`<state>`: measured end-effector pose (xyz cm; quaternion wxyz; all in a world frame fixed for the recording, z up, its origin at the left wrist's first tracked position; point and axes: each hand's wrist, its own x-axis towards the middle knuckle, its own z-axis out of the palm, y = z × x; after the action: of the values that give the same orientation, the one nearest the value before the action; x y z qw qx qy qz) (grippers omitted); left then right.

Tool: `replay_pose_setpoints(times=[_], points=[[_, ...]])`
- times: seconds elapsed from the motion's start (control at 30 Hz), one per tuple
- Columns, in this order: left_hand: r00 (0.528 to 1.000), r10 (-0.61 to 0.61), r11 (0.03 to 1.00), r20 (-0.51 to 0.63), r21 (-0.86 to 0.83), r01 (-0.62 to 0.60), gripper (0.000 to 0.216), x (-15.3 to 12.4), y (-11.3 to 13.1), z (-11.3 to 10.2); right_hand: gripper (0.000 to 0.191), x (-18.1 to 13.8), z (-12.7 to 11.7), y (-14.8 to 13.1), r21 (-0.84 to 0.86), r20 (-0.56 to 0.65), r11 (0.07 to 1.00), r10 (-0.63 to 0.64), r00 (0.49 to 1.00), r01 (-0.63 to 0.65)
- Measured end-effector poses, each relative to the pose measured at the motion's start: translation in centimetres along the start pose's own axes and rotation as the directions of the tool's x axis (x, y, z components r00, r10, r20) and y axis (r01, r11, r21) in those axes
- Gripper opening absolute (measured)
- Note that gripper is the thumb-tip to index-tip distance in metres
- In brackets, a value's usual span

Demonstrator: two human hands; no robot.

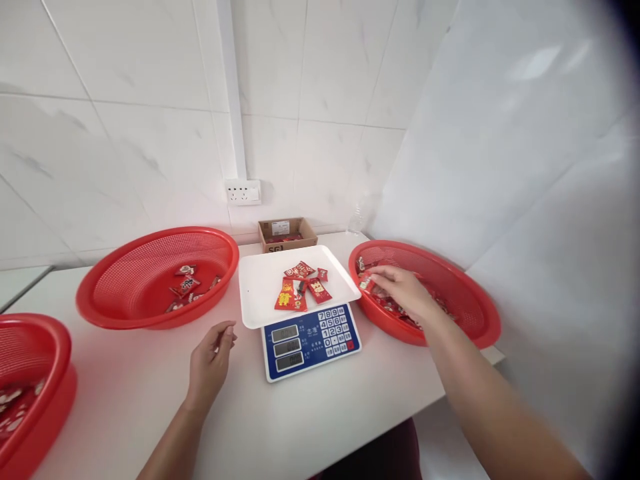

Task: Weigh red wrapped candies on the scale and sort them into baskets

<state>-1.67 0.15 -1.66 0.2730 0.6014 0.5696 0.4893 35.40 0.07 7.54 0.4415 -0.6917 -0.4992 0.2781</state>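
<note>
Scale: several packets on its tray, more left in the basket rightward. Right hand there pinches one sachet; left hand, leftward, half-open, apparently empty.

Packets on scale — basket left, another basket right, box behind

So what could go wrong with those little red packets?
Maybe three things. The packet in the right hand is only pinched at the fingertips, so it might slip. The loose packets on the white tray could slide off if it's bumped. And the basket on the right seems to stick out past the table, so leaning on it might tip it.
</note>
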Motion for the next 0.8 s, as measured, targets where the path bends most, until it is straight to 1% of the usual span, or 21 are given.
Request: replay_pose_setpoints(times=[0.07,0.13,0.2,0.23,0.3,0.37,0.43,0.47,0.53,0.6,0.7,0.73,0.8], points=[[1.000,0.004,1.000,-0.007,0.005,-0.004,0.039,-0.1,0.1,-0.1,0.025,0.8,3.1,-1.0,0.049,0.077,0.999,-0.022,0.997,0.018],[1.000,0.008,1.000,-0.015,0.002,-0.008,0.039,-0.1,0.0,-0.2,0.029,1.6,5.6,-1.6,0.056,0.120,0.996,-0.070,0.990,0.064],[1.000,0.012,1.000,-0.022,-0.003,-0.013,0.039,-0.1,0.0,-0.3,0.032,1.8,6.9,-2.0,-0.016,0.093,0.987,-0.160,0.983,0.162],[1.000,0.016,1.000,-0.027,-0.010,-0.016,0.039,-0.1,0.0,-0.3,0.033,1.5,7.1,-2.2,-0.062,0.054,0.973,-0.220,0.974,0.223],[0.999,0.020,0.999,-0.044,-0.025,-0.021,0.037,-0.1,0.0,-0.5,0.031,0.1,6.6,-2.3,-0.135,-0.048,0.938,-0.328,0.943,0.320],[0.998,0.022,0.999,-0.062,-0.041,-0.024,0.035,-0.1,0.1,-0.6,0.031,-2.1,5.3,-2.0,-0.159,-0.167,0.922,-0.377,0.911,0.352],[0.997,0.022,0.998,-0.076,-0.057,-0.027,0.033,-0.1,0.2,-0.6,0.031,-4.4,3.5,-0.9,-0.199,-0.313,0.932,-0.353,0.881,0.303],[0.996,0.024,0.997,-0.082,-0.067,-0.029,0.033,-0.2,0.2,-0.6,0.033,-5.5,2.6,-0.1,-0.220,-0.417,0.943,-0.322,0.850,0.249],[0.996,0.027,0.995,-0.087,-0.092,-0.035,0.032,-0.3,0.2,-0.5,0.035,-7.0,0.9,1.9,-0.277,-0.542,0.953,-0.260,0.799,0.122],[0.996,0.027,0.993,-0.087,-0.115,-0.037,0.030,-0.4,0.2,-0.5,0.038,-7.8,-0.4,4.1,-0.347,-0.557,0.938,-0.211,0.804,0.006],[0.996,0.023,0.990,-0.088,-0.133,-0.035,0.028,-0.5,0.2,-0.4,0.040,-8.2,-1.4,6.3,-0.433,-0.528,0.887,-0.102,0.843,-0.163],[0.995,0.022,0.990,-0.093,-0.137,-0.035,0.028,-0.5,0.3,-0.4,0.042,-8.3,-1.5,6.6,-0.451,-0.517,0.871,-0.075,0.853,-0.197],[0.995,0.023,0.989,-0.101,-0.141,-0.037,0.028,-0.5,0.3,-0.3,0.044,-8.4,-1.4,6.6,-0.472,-0.499,0.853,-0.049,0.865,-0.224]])
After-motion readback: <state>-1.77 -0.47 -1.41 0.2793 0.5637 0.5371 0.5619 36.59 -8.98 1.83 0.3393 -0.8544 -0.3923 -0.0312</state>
